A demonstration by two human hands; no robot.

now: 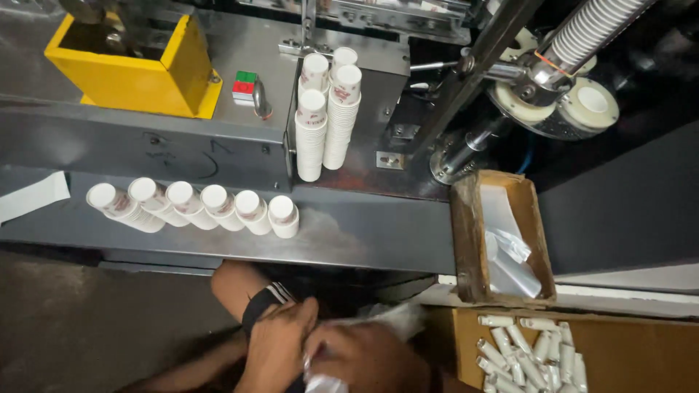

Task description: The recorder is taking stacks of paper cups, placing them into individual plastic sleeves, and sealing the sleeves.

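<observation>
Head view: both hands' fingers (pixel 291 327) curled, gripping clear plastic bag (pixel 324 380).

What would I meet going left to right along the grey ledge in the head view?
White paper sheet → row of six cup stacks lying on their sides → small wooden tray of clear plastic bags.

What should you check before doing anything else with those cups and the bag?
1. Both hands on the clear plastic bag: ok; left hand and right hand grip it.
2. Bag filled and closed: cannot tell, mostly out of frame.
3. Six cup stacks lying in a row on the grey ledge: ok, none rolling off.
4. Four upright stacks on the machine: ok, standing.
5. Spare bags in the small cardboard tray: ok.
6. Room in the big carton: ok, wrapped bundles fill only part.
</observation>
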